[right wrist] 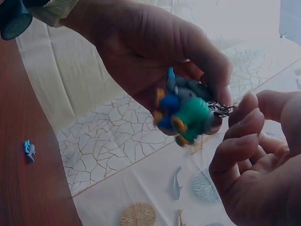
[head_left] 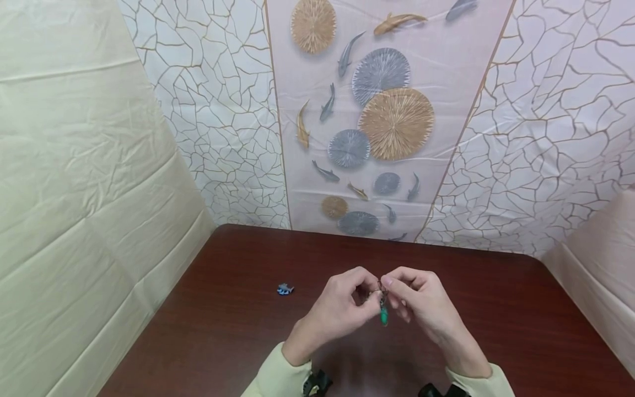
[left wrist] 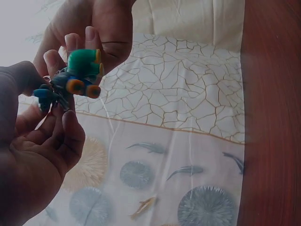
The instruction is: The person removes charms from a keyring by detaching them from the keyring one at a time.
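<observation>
A bunch of small figure charms hangs from a metal chain between the two hands. In the head view a green charm (head_left: 384, 316) dangles below the fingertips. The left wrist view shows a blue charm with orange ends (left wrist: 77, 86) beside the green one. My left hand (head_left: 337, 303) pinches the bunch at the chain (right wrist: 217, 108) between thumb and forefinger. With thumb and forefinger, my right hand (head_left: 421, 300) pinches the metal end of that chain, close against the left fingertips. Fingers hide most of the metal parts.
A small blue and grey figure (head_left: 285, 289) lies on the dark red table (head_left: 238, 331), left of the hands. Behind the table hangs a patterned cloth (head_left: 238, 110); a plain cream cloth (head_left: 89, 193) stands along the left side.
</observation>
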Action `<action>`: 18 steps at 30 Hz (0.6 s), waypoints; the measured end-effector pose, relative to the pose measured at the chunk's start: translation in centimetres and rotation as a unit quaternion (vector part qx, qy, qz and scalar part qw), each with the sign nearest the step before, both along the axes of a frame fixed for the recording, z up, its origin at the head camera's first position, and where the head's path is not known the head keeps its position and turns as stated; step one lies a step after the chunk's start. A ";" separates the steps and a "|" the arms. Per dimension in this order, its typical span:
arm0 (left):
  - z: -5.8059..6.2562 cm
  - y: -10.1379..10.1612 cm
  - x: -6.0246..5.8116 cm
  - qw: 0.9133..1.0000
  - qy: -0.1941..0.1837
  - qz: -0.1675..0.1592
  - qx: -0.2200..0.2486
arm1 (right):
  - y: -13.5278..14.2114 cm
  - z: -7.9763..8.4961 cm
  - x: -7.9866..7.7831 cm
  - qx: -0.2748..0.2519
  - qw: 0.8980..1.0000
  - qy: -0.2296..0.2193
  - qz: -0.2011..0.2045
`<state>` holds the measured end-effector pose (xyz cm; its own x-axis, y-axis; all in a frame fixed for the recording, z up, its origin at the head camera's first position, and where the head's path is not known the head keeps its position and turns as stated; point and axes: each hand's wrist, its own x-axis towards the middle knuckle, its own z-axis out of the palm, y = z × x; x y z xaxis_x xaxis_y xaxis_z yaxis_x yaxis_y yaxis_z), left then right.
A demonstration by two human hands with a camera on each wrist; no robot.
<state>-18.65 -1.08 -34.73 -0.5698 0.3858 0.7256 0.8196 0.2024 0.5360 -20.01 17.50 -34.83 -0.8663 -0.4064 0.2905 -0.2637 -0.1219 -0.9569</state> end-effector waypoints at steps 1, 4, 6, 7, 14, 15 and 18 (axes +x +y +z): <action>-0.2 0.0 -0.1 1.000 -0.011 -0.003 0.000 | 0.0 0.0 0.0 0.004 1.000 0.002 0.001; -1.1 0.0 -0.7 0.999 -0.052 -0.012 0.001 | 0.1 0.1 0.0 0.020 1.000 0.012 0.004; -1.6 0.0 -1.1 0.997 -0.076 -0.016 0.001 | 0.2 0.2 0.1 0.035 0.999 0.020 0.005; -1.8 0.0 -1.2 0.996 -0.086 -0.019 0.001 | 0.3 0.3 0.1 0.043 0.999 0.027 0.008; -1.9 -0.3 -1.4 0.995 -0.093 -0.027 -0.039 | 1.1 0.5 0.1 0.105 0.992 0.067 0.024; -1.9 -0.4 -1.4 0.994 -0.095 -0.031 -0.044 | 1.2 0.5 0.1 0.116 0.990 0.073 0.023; -1.8 -0.5 -1.3 0.993 -0.097 -0.039 -0.061 | 1.5 0.5 0.0 0.139 0.986 0.084 0.025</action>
<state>-19.93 -1.57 -36.48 -0.6586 0.5127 0.5508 0.7196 0.2151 0.6602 -20.04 18.99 -34.35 -0.7920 -0.5320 0.2994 -0.4212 0.1213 -0.8988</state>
